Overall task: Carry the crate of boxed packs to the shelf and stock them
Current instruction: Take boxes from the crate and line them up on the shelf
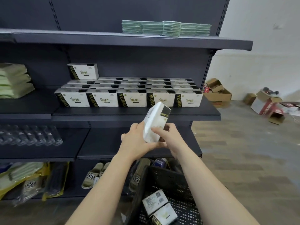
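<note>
Both hands grip 1 boxed pack point(156, 122), tilted, in front of the stocked shelf point(103, 113).
Grip: left hand point(138, 141) cups its bottom, right hand point(169, 137) pinches the side; spare packs point(155, 202) lie in the crate point(164, 177).

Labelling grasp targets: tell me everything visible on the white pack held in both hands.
The white rectangular pack, seemingly glossy card, has a black end panel with gold lettering and faint print on its face. It is tilted, black end up and to the right, held in the air in front of the dark metal shelf. The left hand grips its lower left side and the right hand grips its lower right.
</note>
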Motion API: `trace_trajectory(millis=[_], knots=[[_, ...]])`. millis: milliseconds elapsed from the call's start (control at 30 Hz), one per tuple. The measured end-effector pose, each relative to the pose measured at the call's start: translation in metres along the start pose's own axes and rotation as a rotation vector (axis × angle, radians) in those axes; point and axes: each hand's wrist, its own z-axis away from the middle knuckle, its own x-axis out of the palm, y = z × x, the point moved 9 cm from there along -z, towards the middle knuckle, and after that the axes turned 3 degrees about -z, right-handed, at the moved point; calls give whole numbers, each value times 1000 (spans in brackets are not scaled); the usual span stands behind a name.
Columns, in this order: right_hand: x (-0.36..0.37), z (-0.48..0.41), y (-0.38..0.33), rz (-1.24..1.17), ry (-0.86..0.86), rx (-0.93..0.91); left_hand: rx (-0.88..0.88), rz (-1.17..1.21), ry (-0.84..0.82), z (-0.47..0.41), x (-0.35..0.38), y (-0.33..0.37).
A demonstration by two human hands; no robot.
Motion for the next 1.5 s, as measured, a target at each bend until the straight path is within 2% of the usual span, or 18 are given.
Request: trace_trajectory(millis=[100, 233, 400, 467, 567, 667, 800, 967, 1100, 1200, 1267, 1500], knots=[[4, 7, -5, -66, -12, -5, -36, 102, 38, 0, -10, -3], [-1, 7, -10, -52, 18, -35, -160, 389, 74, 6, -23, -16], [-19, 1, -4, 17, 126, -82, -269, 760, 8, 12, -11, -25], [-16, -1, 6, -74, 85, -2, -280, 886, -6, 13, -10, -24], [4, 1, 15, -184, -103, 79, -290, 991, -3, 12, -7, -24], [16, 4, 13, -192, -209, 58, -268, 988, 12, 11, -5, -23], [9, 0, 10, -201, -206, 47, -259, 914, 49, 9, -8, -29], [1, -5, 7, -196, -197, 26, -222, 692, 122, 3, -20, -26], [-18, -14, -9, 28, -59, -72, -185, 516, 127, -6, -29, -22], [-40, -24, -35, 176, 98, -219, -167, 499, 86, -12, -33, -23], [-47, -29, -55, 309, 125, -311, -143, 477, 20, -16, -33, -23], [-20, -42, -93, 741, -136, -503, -73, 416, -128, -34, -47, -26]])
